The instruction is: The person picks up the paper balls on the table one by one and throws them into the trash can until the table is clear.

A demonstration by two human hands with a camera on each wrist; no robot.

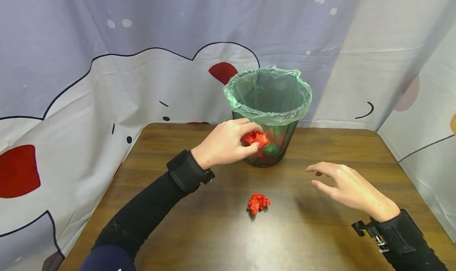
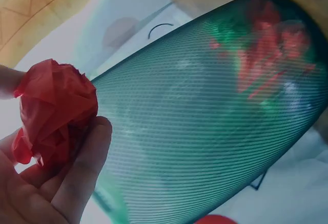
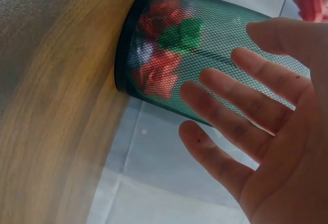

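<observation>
My left hand (image 1: 229, 142) pinches a crumpled red paper ball (image 1: 255, 138) between thumb and fingers, in front of a mesh wastebasket (image 1: 290, 134). The left wrist view shows this red paper ball (image 2: 56, 111) close up, beside the mesh wall. A green plastic liner (image 1: 231, 93) is folded over the basket's rim. Through the mesh, red and green crumpled pieces (image 3: 180, 35) show at the bottom. A second red paper ball (image 1: 258, 203) lies on the table. To its right, my right hand (image 1: 349, 186) hovers with fingers spread and holds nothing.
The wooden table (image 1: 185, 231) has rounded far corners. Behind it hangs a patterned curtain (image 1: 160, 21), close to the back of the wastebasket. Another pale cloth (image 1: 434, 116) hangs along the right side.
</observation>
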